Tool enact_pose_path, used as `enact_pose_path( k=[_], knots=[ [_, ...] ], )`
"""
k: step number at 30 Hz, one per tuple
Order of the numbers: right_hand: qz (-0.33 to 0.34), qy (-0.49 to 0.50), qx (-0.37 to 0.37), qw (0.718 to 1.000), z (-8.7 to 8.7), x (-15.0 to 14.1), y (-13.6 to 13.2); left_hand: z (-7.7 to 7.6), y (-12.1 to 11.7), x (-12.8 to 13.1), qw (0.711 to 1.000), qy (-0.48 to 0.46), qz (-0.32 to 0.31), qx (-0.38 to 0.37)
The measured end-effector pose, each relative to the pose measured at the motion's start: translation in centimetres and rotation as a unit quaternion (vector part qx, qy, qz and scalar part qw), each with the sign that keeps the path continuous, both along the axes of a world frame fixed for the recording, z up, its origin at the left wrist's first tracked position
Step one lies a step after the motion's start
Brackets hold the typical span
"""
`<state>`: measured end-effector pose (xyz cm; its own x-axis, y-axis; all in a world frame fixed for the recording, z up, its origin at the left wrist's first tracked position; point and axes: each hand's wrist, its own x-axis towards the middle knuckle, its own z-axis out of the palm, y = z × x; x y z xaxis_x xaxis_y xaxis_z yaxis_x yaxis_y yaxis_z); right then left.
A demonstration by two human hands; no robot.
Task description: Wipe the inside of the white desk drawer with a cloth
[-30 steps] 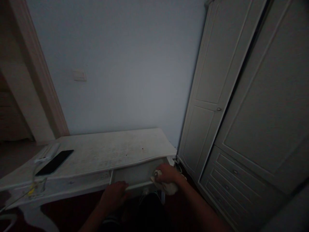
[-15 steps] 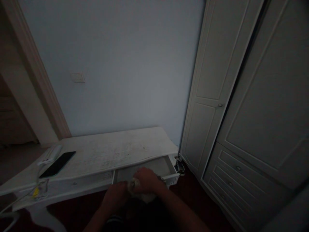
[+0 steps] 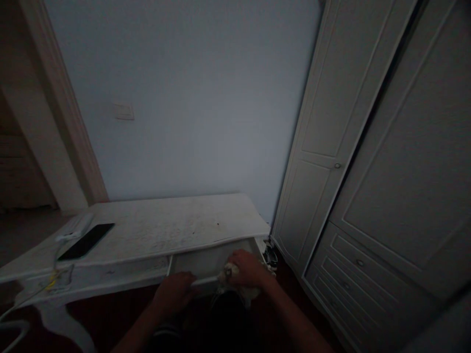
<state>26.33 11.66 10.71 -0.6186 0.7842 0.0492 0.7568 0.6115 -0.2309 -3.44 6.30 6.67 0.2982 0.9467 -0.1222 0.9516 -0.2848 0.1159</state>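
An open drawer (image 3: 206,260) juts out of the white desk (image 3: 154,220). At its front left corner my left hand (image 3: 175,290) grips the drawer's front edge, fingers curled over it. My right hand (image 3: 247,267) is closed round a crumpled, pale cloth (image 3: 230,272) and presses it against the right part of the drawer's front. Some of the cloth hangs below the hand, and the palm side is hidden.
A dark phone (image 3: 87,241) and a white power strip (image 3: 75,227) with a cable lie at the desk's left end. Dark objects (image 3: 271,257) stand beyond the drawer's right side. A wardrobe (image 3: 320,196) rises on the right.
My right hand has moved right with the cloth along the drawer's front. My left hand has parted from it, shifting slightly left onto the drawer edge.
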Motion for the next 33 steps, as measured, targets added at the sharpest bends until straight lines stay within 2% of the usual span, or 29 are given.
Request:
enact_pose_path(
  k=[6, 9, 11, 14, 19, 21, 23, 26, 30, 33],
  knots=[
    [0.095, -0.021, 0.042, 0.994, -1.2, -9.2, 0.0, 0.8, -0.1, 0.3, 0.999, 0.004, 0.032, -0.023],
    [0.106, -0.024, 0.046, 0.993, -1.7, -10.9, 0.1, 1.2, -0.3, 0.5, 0.998, -0.011, 0.047, -0.028],
    [0.121, -0.019, 0.046, 0.991, -1.8, -10.0, 0.0, 1.0, -0.4, 0.4, 0.999, -0.007, 0.045, -0.029],
    [0.118, -0.008, 0.038, 0.992, -1.4, -6.4, -0.3, 0.1, -0.2, 0.0, 0.999, 0.0, 0.028, -0.019],
    [0.023, -0.006, -0.005, 1.0, 0.0, 1.3, -0.3, -1.1, 0.1, -0.6, 1.0, -0.021, 0.01, -0.014],
    [-0.002, -0.005, -0.011, 1.0, 0.3, 3.0, -0.1, -1.0, 0.1, -0.5, 0.999, -0.024, 0.008, -0.021],
    [-0.006, -0.008, -0.007, 1.0, 0.3, 3.3, 0.1, -0.7, 0.2, -0.5, 0.999, -0.026, 0.005, -0.025],
    [0.015, -0.019, 0.007, 1.0, 0.0, 0.7, 0.2, -0.3, 0.4, -0.3, 0.999, -0.024, 0.001, -0.031],
    [0.064, -0.038, 0.019, 0.997, -0.4, -5.8, -0.2, 0.1, 0.7, -0.3, 0.999, -0.022, -0.007, -0.041],
    [0.079, -0.025, 0.035, 0.996, -0.6, -9.9, -1.2, 0.2, 0.7, -0.3, 0.998, -0.025, 0.019, -0.05]
  ],
)
